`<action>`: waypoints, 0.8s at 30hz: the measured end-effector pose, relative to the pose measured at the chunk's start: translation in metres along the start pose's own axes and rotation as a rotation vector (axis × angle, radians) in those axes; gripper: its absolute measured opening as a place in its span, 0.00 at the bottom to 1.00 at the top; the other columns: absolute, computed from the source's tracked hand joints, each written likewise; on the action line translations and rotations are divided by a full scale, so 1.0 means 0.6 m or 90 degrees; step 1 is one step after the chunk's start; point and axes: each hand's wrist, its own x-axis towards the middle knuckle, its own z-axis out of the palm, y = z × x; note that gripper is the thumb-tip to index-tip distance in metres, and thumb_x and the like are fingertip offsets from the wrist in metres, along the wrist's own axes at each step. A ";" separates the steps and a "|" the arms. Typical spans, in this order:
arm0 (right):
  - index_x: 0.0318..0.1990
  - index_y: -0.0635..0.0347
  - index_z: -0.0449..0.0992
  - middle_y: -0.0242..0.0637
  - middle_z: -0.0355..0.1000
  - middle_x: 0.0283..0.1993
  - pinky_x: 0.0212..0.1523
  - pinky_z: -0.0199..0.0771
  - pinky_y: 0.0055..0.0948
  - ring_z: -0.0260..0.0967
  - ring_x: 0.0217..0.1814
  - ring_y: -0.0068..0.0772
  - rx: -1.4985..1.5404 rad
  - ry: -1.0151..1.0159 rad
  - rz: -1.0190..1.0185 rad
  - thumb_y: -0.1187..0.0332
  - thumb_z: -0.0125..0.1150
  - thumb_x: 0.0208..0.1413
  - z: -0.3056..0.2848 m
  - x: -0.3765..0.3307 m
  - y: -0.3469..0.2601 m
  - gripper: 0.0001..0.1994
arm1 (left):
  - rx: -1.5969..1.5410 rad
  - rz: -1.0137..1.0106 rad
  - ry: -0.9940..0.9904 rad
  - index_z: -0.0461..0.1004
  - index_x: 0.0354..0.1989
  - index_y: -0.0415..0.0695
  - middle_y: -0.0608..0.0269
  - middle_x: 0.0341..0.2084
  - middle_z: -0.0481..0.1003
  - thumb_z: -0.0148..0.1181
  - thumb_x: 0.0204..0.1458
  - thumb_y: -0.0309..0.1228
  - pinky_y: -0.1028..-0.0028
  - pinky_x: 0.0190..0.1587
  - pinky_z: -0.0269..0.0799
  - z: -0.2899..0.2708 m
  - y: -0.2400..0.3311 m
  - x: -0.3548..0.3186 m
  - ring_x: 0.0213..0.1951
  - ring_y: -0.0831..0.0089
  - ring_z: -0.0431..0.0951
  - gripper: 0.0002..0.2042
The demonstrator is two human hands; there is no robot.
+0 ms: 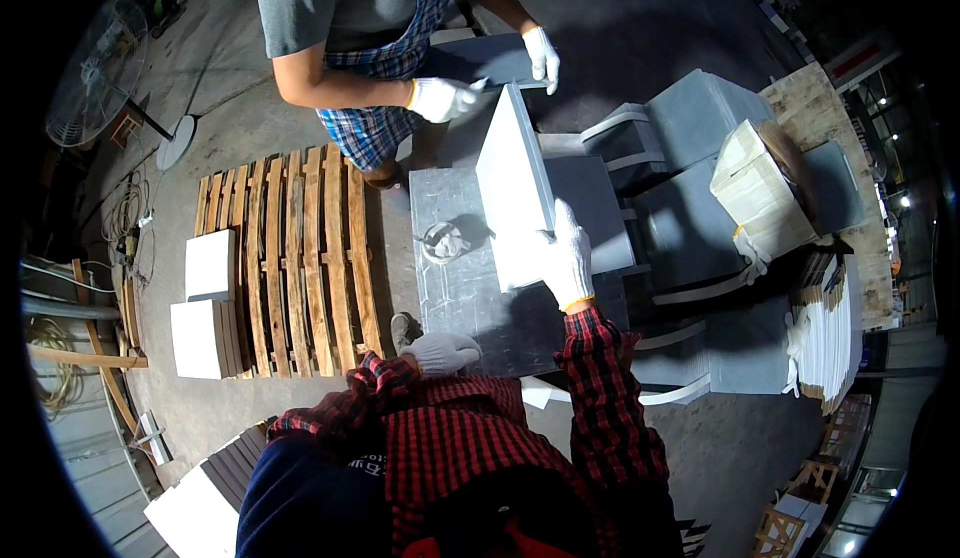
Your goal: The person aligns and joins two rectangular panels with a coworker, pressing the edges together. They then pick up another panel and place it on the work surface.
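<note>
My right hand (568,261), in a white glove, grips the near end of a stone slab (515,183) that stands tilted on its edge, its broad face bright white. Beneath it a grey slab (590,198) lies flat on the dark worktable (450,298). My left hand (440,354), also gloved, lies on the table's near edge with its fingers toward the right and nothing visible in it. A crumpled pale cloth or dish (443,243) sits on the tabletop. Across the table, a co-worker's gloved hands (445,99) are near the slab's far end.
Left of the table lies a wooden pallet (300,258), with white slabs (205,338) stacked beside it. On the right are grey slabs (700,118), a carton (760,193), foam strips (690,286) and loose gloves (797,348). A fan (95,73) stands far left.
</note>
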 end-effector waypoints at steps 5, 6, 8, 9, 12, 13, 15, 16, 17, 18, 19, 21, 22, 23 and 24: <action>0.61 0.66 0.65 0.57 0.78 0.38 0.41 0.79 0.49 0.78 0.40 0.59 -0.009 -0.006 0.003 0.62 0.63 0.53 -0.002 0.000 -0.003 0.29 | -0.002 0.000 0.003 0.77 0.54 0.41 0.57 0.40 0.81 0.46 0.63 0.45 0.71 0.48 0.76 0.002 -0.012 0.008 0.39 0.68 0.81 0.22; 0.61 0.66 0.65 0.57 0.78 0.38 0.41 0.78 0.49 0.78 0.39 0.59 -0.006 -0.005 0.003 0.62 0.63 0.53 -0.001 0.000 -0.001 0.29 | -0.004 -0.002 0.002 0.77 0.54 0.41 0.57 0.40 0.81 0.46 0.63 0.45 0.71 0.47 0.76 0.002 -0.011 0.008 0.39 0.68 0.81 0.22; 0.61 0.66 0.65 0.57 0.78 0.38 0.40 0.78 0.49 0.78 0.39 0.59 0.000 -0.002 0.001 0.62 0.63 0.53 0.000 0.000 0.005 0.29 | -0.007 -0.006 0.000 0.77 0.54 0.41 0.56 0.40 0.81 0.46 0.63 0.45 0.71 0.47 0.76 0.001 -0.009 0.008 0.38 0.68 0.81 0.22; 0.61 0.66 0.65 0.57 0.78 0.38 0.40 0.78 0.49 0.78 0.39 0.59 -0.002 -0.001 0.001 0.62 0.63 0.53 -0.001 0.000 0.003 0.29 | -0.011 -0.010 0.001 0.77 0.54 0.41 0.56 0.40 0.81 0.46 0.63 0.45 0.71 0.47 0.75 0.001 -0.008 0.008 0.38 0.67 0.81 0.23; 0.61 0.66 0.65 0.57 0.78 0.38 0.40 0.78 0.49 0.78 0.39 0.59 -0.006 0.001 0.001 0.62 0.64 0.53 -0.003 -0.002 -0.003 0.30 | -0.015 -0.017 0.004 0.77 0.54 0.42 0.55 0.39 0.81 0.46 0.63 0.46 0.70 0.48 0.75 -0.001 -0.003 0.004 0.38 0.67 0.81 0.23; 0.61 0.66 0.65 0.57 0.78 0.38 0.40 0.78 0.49 0.78 0.39 0.59 -0.004 0.002 0.000 0.62 0.64 0.52 -0.003 -0.001 -0.004 0.30 | -0.011 -0.018 0.004 0.77 0.55 0.42 0.55 0.39 0.81 0.46 0.63 0.46 0.70 0.48 0.75 -0.002 -0.001 0.003 0.38 0.67 0.81 0.23; 0.61 0.66 0.65 0.57 0.78 0.38 0.40 0.78 0.49 0.78 0.39 0.59 0.005 0.000 0.004 0.62 0.64 0.52 -0.003 -0.001 -0.002 0.30 | -0.008 -0.023 0.002 0.77 0.53 0.42 0.53 0.40 0.81 0.46 0.63 0.45 0.69 0.49 0.74 -0.006 0.007 0.000 0.40 0.64 0.81 0.23; 0.61 0.66 0.65 0.57 0.78 0.38 0.40 0.78 0.49 0.78 0.39 0.59 0.011 -0.004 0.010 0.62 0.64 0.52 -0.002 0.000 0.002 0.30 | -0.010 -0.026 0.001 0.77 0.52 0.41 0.53 0.41 0.80 0.45 0.62 0.44 0.68 0.50 0.74 -0.007 0.014 -0.003 0.41 0.61 0.81 0.22; 0.61 0.66 0.65 0.57 0.78 0.38 0.40 0.78 0.49 0.78 0.39 0.59 0.017 -0.008 0.016 0.62 0.64 0.52 -0.002 0.001 0.005 0.30 | -0.012 -0.030 -0.001 0.77 0.51 0.41 0.52 0.42 0.80 0.45 0.62 0.43 0.66 0.51 0.73 -0.008 0.018 -0.004 0.43 0.59 0.81 0.21; 0.61 0.66 0.65 0.57 0.78 0.38 0.40 0.78 0.49 0.78 0.39 0.59 0.017 -0.009 0.016 0.62 0.64 0.52 -0.002 0.001 0.003 0.30 | -0.020 -0.032 -0.002 0.77 0.51 0.41 0.52 0.42 0.80 0.45 0.62 0.43 0.67 0.51 0.74 -0.007 0.017 -0.005 0.42 0.59 0.81 0.21; 0.61 0.66 0.65 0.58 0.78 0.38 0.40 0.78 0.49 0.78 0.39 0.59 0.017 -0.009 0.015 0.62 0.63 0.52 -0.002 0.001 0.000 0.30 | -0.028 -0.034 -0.002 0.77 0.51 0.41 0.52 0.42 0.80 0.45 0.62 0.43 0.67 0.50 0.74 -0.006 0.014 -0.005 0.42 0.59 0.81 0.21; 0.61 0.66 0.65 0.58 0.78 0.38 0.41 0.78 0.49 0.78 0.39 0.60 0.018 -0.013 0.018 0.62 0.63 0.53 -0.002 0.002 -0.002 0.29 | -0.022 -0.021 0.003 0.77 0.51 0.41 0.52 0.42 0.80 0.45 0.62 0.43 0.67 0.50 0.74 -0.002 0.005 -0.002 0.41 0.60 0.81 0.21; 0.61 0.65 0.65 0.58 0.78 0.39 0.41 0.78 0.49 0.78 0.40 0.60 0.020 -0.017 0.022 0.62 0.63 0.53 -0.002 0.002 -0.002 0.29 | -0.009 -0.007 0.008 0.77 0.51 0.41 0.52 0.42 0.80 0.45 0.62 0.43 0.67 0.50 0.74 0.000 -0.002 0.001 0.41 0.60 0.81 0.21; 0.61 0.65 0.65 0.58 0.78 0.39 0.41 0.78 0.49 0.78 0.40 0.60 0.022 -0.020 0.025 0.62 0.62 0.53 -0.002 0.002 -0.002 0.29 | 0.005 0.008 0.014 0.77 0.51 0.41 0.53 0.42 0.80 0.45 0.62 0.44 0.66 0.49 0.74 0.002 -0.007 0.002 0.41 0.60 0.81 0.22; 0.61 0.65 0.65 0.58 0.78 0.39 0.42 0.78 0.50 0.77 0.40 0.60 0.008 -0.010 0.017 0.62 0.62 0.53 -0.002 0.001 -0.001 0.29 | -0.002 -0.005 0.011 0.77 0.51 0.42 0.53 0.41 0.80 0.45 0.62 0.44 0.66 0.49 0.74 0.001 -0.004 0.002 0.41 0.60 0.81 0.22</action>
